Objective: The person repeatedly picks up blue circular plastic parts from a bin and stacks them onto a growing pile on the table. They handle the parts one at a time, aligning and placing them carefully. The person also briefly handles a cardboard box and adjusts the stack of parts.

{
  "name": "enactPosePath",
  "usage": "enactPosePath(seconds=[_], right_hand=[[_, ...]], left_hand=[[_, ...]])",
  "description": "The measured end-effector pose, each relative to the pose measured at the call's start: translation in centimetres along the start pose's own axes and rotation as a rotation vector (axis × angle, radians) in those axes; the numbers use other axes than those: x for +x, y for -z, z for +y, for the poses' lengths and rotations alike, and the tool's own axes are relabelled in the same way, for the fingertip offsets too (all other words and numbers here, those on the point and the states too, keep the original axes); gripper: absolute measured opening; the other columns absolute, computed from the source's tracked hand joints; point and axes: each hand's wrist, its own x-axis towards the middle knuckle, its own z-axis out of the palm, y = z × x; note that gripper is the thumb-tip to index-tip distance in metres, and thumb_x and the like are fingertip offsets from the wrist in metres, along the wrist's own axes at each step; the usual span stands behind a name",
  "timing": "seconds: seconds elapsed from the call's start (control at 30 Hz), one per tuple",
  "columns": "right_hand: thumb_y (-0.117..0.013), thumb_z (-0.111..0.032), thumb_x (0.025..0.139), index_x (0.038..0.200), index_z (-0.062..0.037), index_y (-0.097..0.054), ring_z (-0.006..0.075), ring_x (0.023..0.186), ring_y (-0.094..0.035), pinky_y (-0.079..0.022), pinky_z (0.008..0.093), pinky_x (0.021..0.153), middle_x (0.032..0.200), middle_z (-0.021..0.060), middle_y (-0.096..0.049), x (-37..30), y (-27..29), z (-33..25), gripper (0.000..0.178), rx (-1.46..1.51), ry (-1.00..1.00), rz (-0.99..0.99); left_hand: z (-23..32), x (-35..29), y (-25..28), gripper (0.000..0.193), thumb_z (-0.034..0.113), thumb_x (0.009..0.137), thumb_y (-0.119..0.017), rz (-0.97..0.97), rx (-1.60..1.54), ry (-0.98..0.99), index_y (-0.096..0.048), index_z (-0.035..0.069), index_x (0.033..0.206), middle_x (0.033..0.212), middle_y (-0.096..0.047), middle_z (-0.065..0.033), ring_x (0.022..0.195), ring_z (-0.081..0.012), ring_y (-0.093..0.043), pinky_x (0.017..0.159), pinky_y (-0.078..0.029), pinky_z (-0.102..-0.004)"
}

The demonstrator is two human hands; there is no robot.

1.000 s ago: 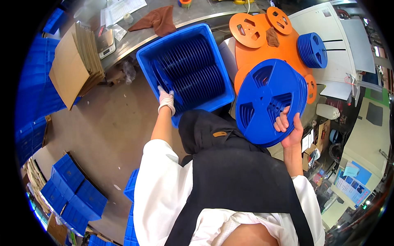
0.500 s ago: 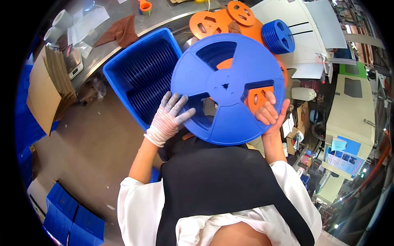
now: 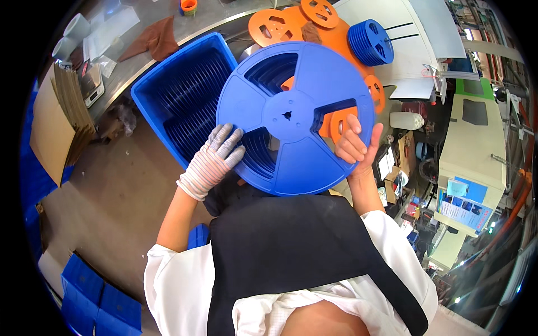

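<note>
A stack of large blue plastic reels (image 3: pixel 302 162) is held in front of me. Its top reel has a small centre hole and three wide cutouts, through which several layers beneath show. My right hand (image 3: pixel 356 148), bare, grips the stack at its right edge, with fingers hooked over the rim beside a cutout. Against the left rim, my left hand (image 3: pixel 210 162) in a striped grey-tipped glove lies with fingers stretched and spread. Behind that hand stands a blue bin (image 3: pixel 150 115) packed with blue reels (image 3: pixel 193 84) on edge, in two rows.
Orange reels (image 3: pixel 274 28) lie on an orange surface behind the stack. Smaller blue reels (image 3: pixel 370 43) sit on black rods at the far right. A brown cloth (image 3: pixel 154 39) rests on the metal bench (image 3: pixel 216 14). Flat cardboard (image 3: pixel 53 123) leans at left; blue boxes (image 3: pixel 101 297) stand lower left.
The stack has shifted slightly left in the picture, together with both hands, and the surroundings have shifted left and slightly upward too. Each hand keeps its place on the rim.
</note>
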Motion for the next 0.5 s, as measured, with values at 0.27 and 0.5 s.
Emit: enactPosePath(seconds=[0.27,0.5], right_hand=[[-0.049,-0.062,0.094,0.118,-0.0028,-0.047,0.0156,0.061,-0.054,-0.045,0.0282,0.053,0.073,0.0062,-0.056,1.6,-1.5,0.4,0.064,-0.216,0.099,0.309],[-0.052,-0.059,0.094,0.119,-0.0037,-0.054,0.0158,0.069,-0.047,-0.040,0.0307,0.063,0.081,0.0038,-0.055,1.8,0.2,0.8,0.061,-0.498,0.105,0.437]], left_hand=[[0.5,-1.4,-0.5,0.024,0.003,0.076,-0.061,0.045,-0.100,0.054,-0.059,0.002,0.100,0.125,-0.059,-0.0218,0.117,-0.0409,-0.058,0.096,-0.051,-0.0463],[1.7,-6.5,-1.4,0.018,0.006,0.093,-0.064,0.430,-1.338,0.734,-0.067,0.007,0.111,0.115,-0.068,-0.0094,0.098,-0.0158,-0.066,0.081,-0.051,-0.0240]])
